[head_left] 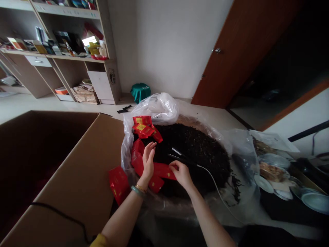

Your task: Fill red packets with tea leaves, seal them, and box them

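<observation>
One cardboard box (77, 181), 9 o'clock from the dark heap (200, 147). One clear plastic bag (166, 104) surrounds the heap. Left hand (148, 161), 9 o'clock: fingers extended, contact unclear. Right hand (181, 173), 7 o'clock: pinching one red packet (163, 170), 8 o'clock. Three piled packets (143, 130), 10 o'clock.

Red packet (163, 169), small gold mark nr its R end, lies approx. flat, long side running L to R, R end pinched. It's over dark dried leaves (197, 142), w/ more red packets (137, 157) bunched to its L. Further back, a red pile w/ yellow labels (143, 129). Can't tell if filled.
</observation>
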